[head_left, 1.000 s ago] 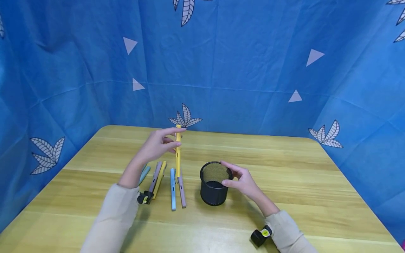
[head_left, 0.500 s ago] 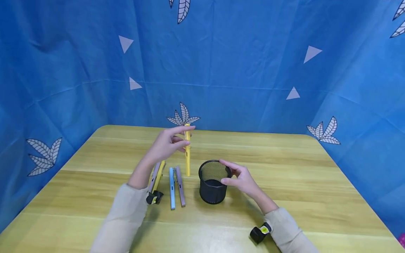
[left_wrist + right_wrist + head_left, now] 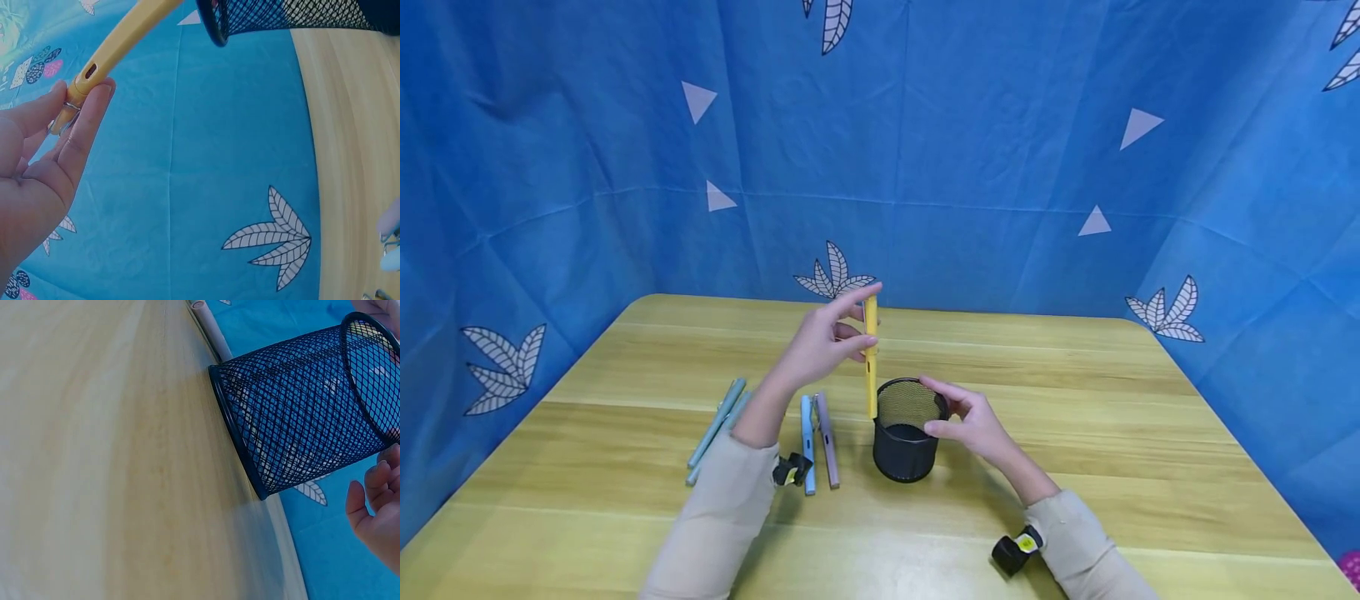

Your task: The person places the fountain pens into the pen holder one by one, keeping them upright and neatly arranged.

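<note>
A yellow pen (image 3: 871, 371) stands nearly upright between the thumb and fingers of my left hand (image 3: 823, 342), with the forefinger raised along its top. Its lower end is at the left rim of the black mesh pen holder (image 3: 904, 458). The left wrist view shows the pen's metal clip by the fingertips and a small slot in the barrel. My right hand (image 3: 973, 423) holds the pen holder by its rim, thumb on the near side and forefinger on the far side. Through the mesh (image 3: 300, 412) no pen shows inside.
Left of the holder, a light blue pen (image 3: 808, 446) and a lilac pen (image 3: 827, 442) lie side by side on the wooden table (image 3: 1075, 400). Farther left lie two teal pens (image 3: 718, 421), partly behind my left sleeve (image 3: 718, 508). A blue patterned curtain (image 3: 985, 167) hangs behind.
My left hand has carried the yellow pen rightward, from above the lilac pen to the holder's left rim. The teal pens show again as the left forearm moved. My right hand stays on the holder.
</note>
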### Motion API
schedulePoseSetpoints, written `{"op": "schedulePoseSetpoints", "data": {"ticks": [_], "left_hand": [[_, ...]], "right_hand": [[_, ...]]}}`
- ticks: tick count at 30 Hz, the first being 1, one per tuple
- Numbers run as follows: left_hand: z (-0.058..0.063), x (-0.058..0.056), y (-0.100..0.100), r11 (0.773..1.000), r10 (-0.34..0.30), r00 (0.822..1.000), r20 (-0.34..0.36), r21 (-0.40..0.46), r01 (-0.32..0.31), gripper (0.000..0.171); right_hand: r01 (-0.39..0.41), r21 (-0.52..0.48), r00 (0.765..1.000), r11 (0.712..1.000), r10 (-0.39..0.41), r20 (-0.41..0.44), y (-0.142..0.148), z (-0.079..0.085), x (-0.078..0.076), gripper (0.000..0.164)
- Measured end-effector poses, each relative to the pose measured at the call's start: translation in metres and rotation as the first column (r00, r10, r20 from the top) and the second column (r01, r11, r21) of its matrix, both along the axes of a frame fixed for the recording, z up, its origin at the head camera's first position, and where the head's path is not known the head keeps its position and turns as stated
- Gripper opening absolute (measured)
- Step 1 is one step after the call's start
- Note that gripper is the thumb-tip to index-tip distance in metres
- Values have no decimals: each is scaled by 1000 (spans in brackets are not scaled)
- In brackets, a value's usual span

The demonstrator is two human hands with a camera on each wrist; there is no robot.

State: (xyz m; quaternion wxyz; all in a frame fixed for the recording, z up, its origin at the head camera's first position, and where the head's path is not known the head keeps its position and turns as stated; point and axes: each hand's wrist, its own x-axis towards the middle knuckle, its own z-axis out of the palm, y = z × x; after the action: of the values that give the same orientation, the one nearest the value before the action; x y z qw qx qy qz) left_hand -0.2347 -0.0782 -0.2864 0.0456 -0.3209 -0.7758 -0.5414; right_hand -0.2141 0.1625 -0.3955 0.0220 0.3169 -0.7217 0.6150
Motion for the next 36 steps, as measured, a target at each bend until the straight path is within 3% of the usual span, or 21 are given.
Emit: {"op": "schedulePoseSetpoints", "data": {"ticks": [13, 19, 36], "left_hand": [[-5, 1, 14, 997, 16, 999, 43, 74, -19, 58], [-13, -3, 19, 998, 10, 998, 67, 63, -14, 57], [-32, -7, 18, 1000, 15, 999, 50, -4, -15, 53]], "right_hand": [[9, 15, 1000, 1000, -9, 3, 1, 0, 0, 56], [-2, 10, 1000, 1000, 2, 4, 0, 0, 0, 56], [-29, -17, 999, 999, 29, 19, 1, -1, -1, 55]]}}
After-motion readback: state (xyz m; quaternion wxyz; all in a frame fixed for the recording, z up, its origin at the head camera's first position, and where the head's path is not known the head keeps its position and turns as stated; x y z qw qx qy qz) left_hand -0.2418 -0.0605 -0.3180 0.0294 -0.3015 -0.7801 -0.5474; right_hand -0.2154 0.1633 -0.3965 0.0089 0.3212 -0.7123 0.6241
